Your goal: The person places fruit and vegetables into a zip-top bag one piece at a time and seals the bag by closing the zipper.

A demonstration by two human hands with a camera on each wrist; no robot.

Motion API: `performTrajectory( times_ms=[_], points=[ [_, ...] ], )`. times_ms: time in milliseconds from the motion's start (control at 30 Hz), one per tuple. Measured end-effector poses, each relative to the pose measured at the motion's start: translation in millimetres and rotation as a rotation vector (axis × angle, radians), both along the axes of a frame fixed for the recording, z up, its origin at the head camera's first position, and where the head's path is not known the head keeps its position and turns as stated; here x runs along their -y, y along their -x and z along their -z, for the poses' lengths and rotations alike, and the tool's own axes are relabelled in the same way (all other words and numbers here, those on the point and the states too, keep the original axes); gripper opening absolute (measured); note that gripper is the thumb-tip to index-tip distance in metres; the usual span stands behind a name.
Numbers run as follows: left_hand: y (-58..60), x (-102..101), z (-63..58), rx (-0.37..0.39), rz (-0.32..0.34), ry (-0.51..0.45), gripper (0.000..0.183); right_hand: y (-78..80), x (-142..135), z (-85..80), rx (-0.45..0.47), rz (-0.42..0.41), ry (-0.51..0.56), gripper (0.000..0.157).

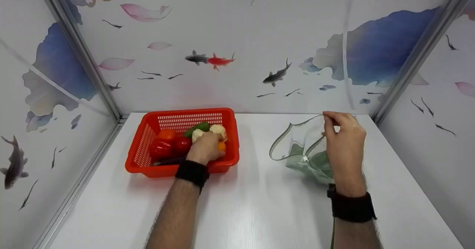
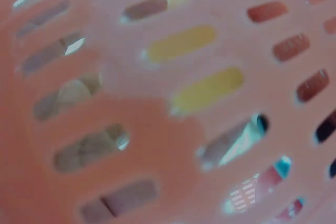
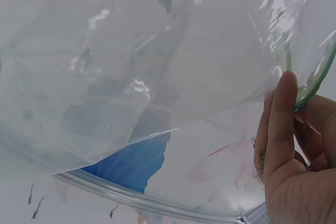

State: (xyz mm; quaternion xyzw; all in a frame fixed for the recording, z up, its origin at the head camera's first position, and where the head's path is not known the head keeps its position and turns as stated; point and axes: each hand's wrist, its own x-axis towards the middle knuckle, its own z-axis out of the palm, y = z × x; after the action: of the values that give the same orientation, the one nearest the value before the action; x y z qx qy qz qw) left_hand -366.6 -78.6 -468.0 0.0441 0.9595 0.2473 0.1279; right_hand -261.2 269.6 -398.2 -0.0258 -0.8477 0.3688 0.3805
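Observation:
My left hand (image 1: 206, 147) reaches down into a red plastic basket (image 1: 135, 166), its fingertips hidden from above. An orange-yellow round fruit or vegetable (image 1: 222, 146) shows between thumb and forefinger; whether they grip it cannot be told. Pale cream lumpy pieces (image 1: 218, 131) lie just beyond the hand. On the right, my right hand (image 1: 346, 139) pinches the green-edged rim of a clear, green-tinted plastic bag (image 1: 310, 167) and holds its mouth up and open. The right wrist view shows that bag's clear film (image 3: 105, 77) stretching leftward from the fingers (image 3: 283, 124).
Also in the basket are a red pepper (image 1: 161, 148), a red tomato-like piece (image 1: 182, 145), an orange piece (image 1: 167, 134), a green one (image 1: 200, 128) and a dark purple one (image 1: 170, 161). The white table (image 1: 248, 204) ends at patterned wall panels (image 1: 241, 89). Basket slots fill the left wrist view.

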Motion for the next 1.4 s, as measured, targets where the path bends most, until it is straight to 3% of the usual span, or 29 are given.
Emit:
performTrajectory(
  times_ms=[200, 367, 800, 1000, 1233, 1400],
  points=[
    [0.7, 2.5, -4.9, -0.057, -0.007, -0.011, 0.052, -0.9, 0.5, -0.6, 0.0, 0.0, 0.0, 0.022],
    [-2.8, 3.7, -15.8, -0.111, -0.004, 0.002, 0.059, -1.0, 1.0, -1.0, -0.001, -0.005, 0.003, 0.022],
    [-26.2, -9.5, -49.9, -0.282, 0.068, -0.049, 0.052, -0.5, -0.4, -0.8, -0.002, 0.01, -0.019, 0.023],
    [-40.5, -17.2, -63.9, -0.342, 0.149, -0.125, 0.05, -0.9, -0.4, -1.3, 0.002, 0.004, -0.011, 0.023],
    [-60.6, -31.7, -80.3, -0.455, 0.305, -0.216, 0.048, -1.8, 0.1, -2.0, 0.0, 0.006, -0.011, 0.022],
    [-72.8, -46.3, -89.8, -0.467, 0.373, -0.223, 0.049, -1.9, 0.5, -2.4, -0.002, 0.022, -0.018, 0.022]
  ],
)
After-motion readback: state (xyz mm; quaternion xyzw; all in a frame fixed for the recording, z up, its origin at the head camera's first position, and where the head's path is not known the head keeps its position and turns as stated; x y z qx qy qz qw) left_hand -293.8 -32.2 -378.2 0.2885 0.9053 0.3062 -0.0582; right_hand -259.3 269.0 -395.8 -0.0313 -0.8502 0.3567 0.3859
